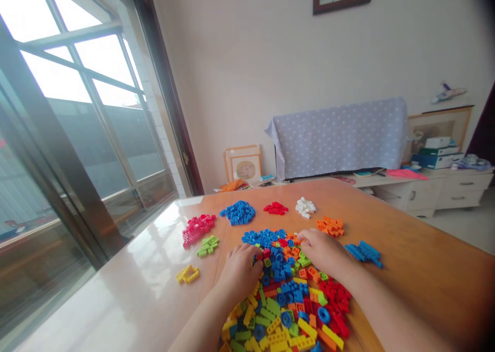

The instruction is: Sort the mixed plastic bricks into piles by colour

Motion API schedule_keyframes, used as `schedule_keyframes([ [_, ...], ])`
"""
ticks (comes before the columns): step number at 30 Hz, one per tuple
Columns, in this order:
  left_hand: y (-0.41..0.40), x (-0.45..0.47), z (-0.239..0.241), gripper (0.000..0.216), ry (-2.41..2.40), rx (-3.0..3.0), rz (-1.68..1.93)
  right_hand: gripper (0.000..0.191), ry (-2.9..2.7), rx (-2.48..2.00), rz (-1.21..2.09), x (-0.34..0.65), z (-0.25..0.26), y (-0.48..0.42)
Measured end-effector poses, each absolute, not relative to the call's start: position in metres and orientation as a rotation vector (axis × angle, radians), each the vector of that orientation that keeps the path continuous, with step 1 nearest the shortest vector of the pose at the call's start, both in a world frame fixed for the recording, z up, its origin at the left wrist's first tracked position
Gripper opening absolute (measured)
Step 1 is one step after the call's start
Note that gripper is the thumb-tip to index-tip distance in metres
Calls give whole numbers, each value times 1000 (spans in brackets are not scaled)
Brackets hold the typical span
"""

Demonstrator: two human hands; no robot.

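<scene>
A big heap of mixed toy building bricks [274, 308] in blue, red, yellow, green and orange lies on the table before me. On the heap's left edge rests my left hand [242, 267], fingers curled in towards the thumb beside some red bricks; what it grips is hidden. My right hand [323, 251] reaches to the far right part of the heap. Its fingers are bent together at the bricks, and anything between them is too small to make out. Blue round pieces [266, 237] lie at the heap's far end, between the hands.
Sorted piles ring the heap on the wooden table [410, 290]: yellow [187, 274], light green [208, 245], pinkish red [198, 229], blue [237, 212], red [276, 208], white [305, 207], orange [330, 226] and long blue bricks [364, 253]. Behind stands a low cabinet [421, 194].
</scene>
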State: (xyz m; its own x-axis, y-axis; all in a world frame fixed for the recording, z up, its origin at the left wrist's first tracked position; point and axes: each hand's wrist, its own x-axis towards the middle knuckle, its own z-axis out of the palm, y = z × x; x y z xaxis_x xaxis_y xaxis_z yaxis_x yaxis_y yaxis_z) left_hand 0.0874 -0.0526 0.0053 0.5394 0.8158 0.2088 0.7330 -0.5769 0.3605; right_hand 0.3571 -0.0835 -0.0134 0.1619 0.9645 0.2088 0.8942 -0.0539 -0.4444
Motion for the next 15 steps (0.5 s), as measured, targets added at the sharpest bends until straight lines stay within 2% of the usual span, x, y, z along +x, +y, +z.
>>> schedule_keyframes([
  [5,-52,88,1,19,1217,2584,523,19,-1808,-2125,191,355,-9,-88],
  [15,-51,88,-2,19,1185,2643,511,20,-1982,-1805,456,341,-7,-94],
])
